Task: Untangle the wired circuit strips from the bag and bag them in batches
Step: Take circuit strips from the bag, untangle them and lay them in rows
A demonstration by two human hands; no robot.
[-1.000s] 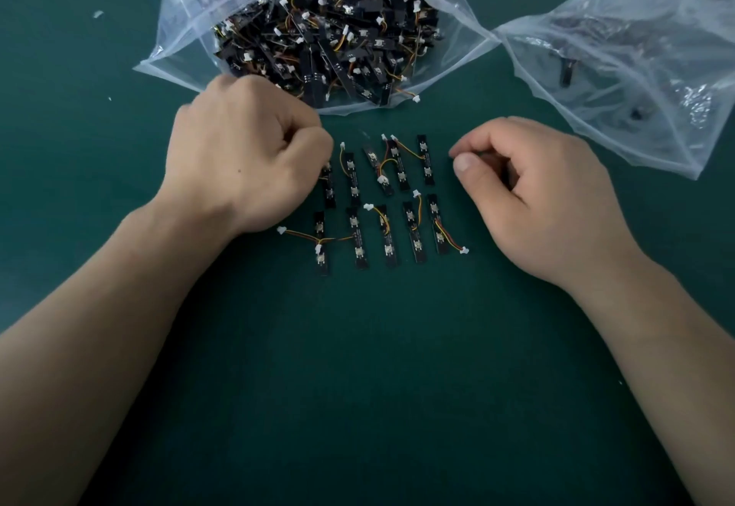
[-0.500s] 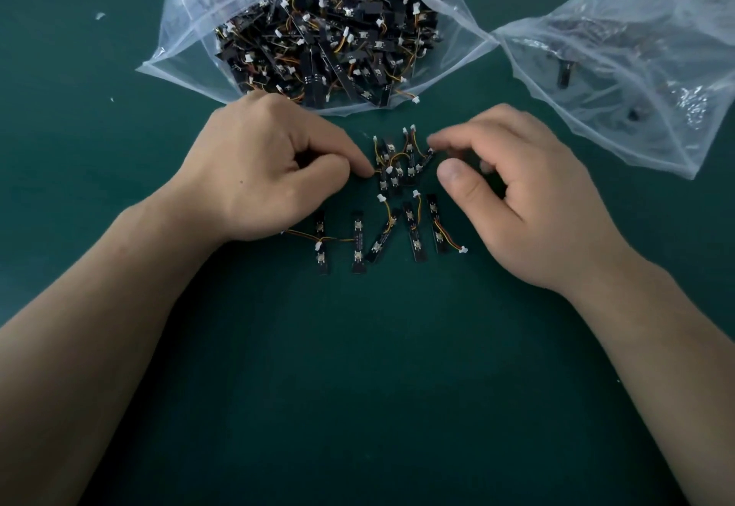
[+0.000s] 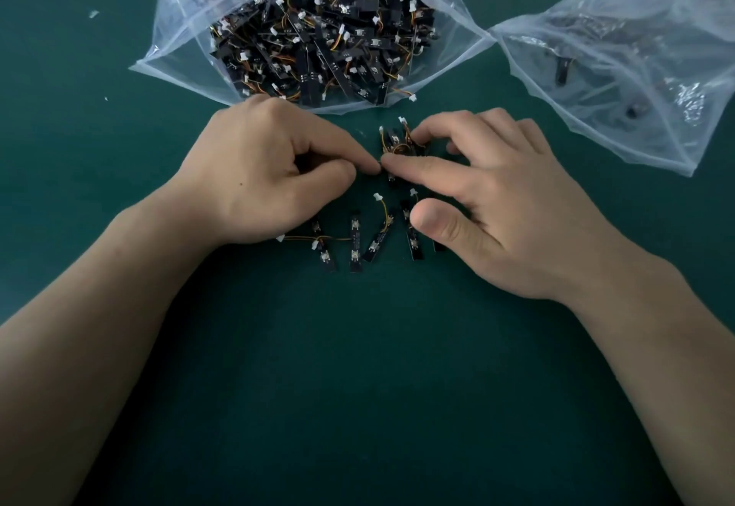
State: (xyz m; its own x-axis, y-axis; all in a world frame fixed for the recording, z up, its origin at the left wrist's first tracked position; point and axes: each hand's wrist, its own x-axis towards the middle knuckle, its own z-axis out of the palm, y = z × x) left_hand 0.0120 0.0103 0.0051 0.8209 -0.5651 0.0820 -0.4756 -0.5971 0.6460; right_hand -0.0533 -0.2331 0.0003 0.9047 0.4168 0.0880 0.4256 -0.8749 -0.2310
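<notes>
Worktop [image 3: 358, 386]: green, carries everything.
Full bag [image 3: 183, 28]: open, just beyond my left hand.
Second bag [image 3: 636, 67]: far right.
Left hand [image 3: 270, 171]: curled, forefinger tip meeting my right forefinger; I cannot tell if it grips anything.
Right hand [image 3: 497, 203]: forefinger and middle finger pinch the bunched strips.
Bunched strips [image 3: 397, 145]: between my fingertips.
Loose strips [image 3: 355, 245]: rowed just under my hands.

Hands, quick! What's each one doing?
Left hand: fingers curled, one tip pressing the strips, gripping nothing visible.
Right hand: fingers curled round the strips.
</notes>
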